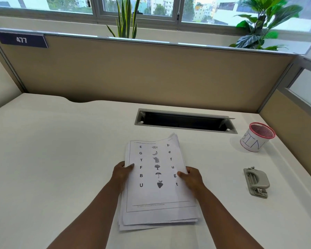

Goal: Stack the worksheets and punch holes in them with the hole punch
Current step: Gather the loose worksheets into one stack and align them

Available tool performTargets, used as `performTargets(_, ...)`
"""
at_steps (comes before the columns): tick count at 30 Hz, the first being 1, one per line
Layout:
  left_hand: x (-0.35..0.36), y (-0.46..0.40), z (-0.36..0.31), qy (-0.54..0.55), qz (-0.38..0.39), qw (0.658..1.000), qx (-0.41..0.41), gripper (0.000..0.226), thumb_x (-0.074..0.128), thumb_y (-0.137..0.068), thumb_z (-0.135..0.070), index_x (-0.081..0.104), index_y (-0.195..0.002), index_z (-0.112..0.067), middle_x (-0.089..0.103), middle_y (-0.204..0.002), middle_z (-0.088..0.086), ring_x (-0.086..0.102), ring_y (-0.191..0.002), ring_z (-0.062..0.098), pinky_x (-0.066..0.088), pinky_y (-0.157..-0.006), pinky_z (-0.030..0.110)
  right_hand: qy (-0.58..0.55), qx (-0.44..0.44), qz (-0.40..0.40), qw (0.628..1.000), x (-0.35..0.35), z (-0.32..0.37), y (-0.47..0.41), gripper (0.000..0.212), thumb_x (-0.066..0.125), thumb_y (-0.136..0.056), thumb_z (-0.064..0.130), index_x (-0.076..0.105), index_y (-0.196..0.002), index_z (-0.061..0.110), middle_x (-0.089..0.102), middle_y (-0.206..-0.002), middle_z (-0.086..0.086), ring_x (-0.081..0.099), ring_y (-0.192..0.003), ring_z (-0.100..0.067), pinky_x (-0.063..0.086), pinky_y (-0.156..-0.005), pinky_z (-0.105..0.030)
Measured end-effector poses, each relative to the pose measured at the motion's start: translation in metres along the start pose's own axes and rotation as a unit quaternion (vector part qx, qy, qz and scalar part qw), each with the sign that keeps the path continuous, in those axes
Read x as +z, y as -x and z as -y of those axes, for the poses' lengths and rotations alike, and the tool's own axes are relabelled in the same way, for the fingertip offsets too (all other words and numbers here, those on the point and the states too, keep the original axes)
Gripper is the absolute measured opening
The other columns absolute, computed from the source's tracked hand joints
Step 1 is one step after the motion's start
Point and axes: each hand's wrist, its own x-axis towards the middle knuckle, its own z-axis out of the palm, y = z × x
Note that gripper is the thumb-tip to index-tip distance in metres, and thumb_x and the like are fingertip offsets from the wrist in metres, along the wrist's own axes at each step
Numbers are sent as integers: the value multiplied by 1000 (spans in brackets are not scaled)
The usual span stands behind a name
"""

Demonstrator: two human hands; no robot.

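While I am squaring the worksheets (158, 178) near the table's (61, 150) front edge, my left hand (121, 174) and right hand (192, 177) are pinching the stack's sides, thumbs on top. Lower sheets are fanning out unevenly, so stacking is not done. Next I am needing flush edges, then the punch (256, 182) lying well apart near the right edge.

matt paper worksheets (158, 178), grey metal hole punch (256, 182)

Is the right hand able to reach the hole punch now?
Probably not yet: the right hand grips the worksheets. The hole punch lies on that side, with bare desk between.
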Motion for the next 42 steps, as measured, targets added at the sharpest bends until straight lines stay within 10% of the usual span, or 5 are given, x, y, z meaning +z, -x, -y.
performTargets(9,11,4,-20,37,31,998,27,32,52,-91,-1,54,-123,-4,60,-124,22,59,-94,30,49,-91,45,64,-28,-21,997,-10,10,6,27,67,-81,19,66,-106,9,70,-106,-9,63,-95,-26,48,-82,-30)
performTargets(17,17,19,-73,74,207,965,140,28,47,-93,-7,55,-118,-17,72,-96,2,73,-72,11,60,-63,27,-237,53,142,959,-30,21,8,49,59,-85,41,50,-128,20,57,-126,-6,55,-113,-25,46,-86,-36)
performTargets(28,28,29,-92,81,233,951,185,32,48,-92,-5,53,-121,-16,76,-88,-3,72,-74,11,59,-62,25,-345,-100,41,932,-59,41,12,73,89,-22,48,69,-82,12,75,-67,3,68,-58,-11,58,-57,-26)
performTargets(32,36,36,-97,96,240,946,194,20,51,-90,-7,63,-105,-16,72,-94,1,70,-81,18,60,-65,29,-331,-191,-30,924,-68,57,19,16,72,-74,12,67,-89,9,75,-73,6,70,-65,-11,58,-57,-23)
performTargets(42,64,57,-92,55,178,942,281,17,58,-88,-10,60,-97,-24,69,-92,-2,69,-78,14,60,-63,25,-302,-260,-129,908,-54,59,29,27,64,-84,12,62,-110,7,68,-92,1,66,-82,-14,57,-67,-14)
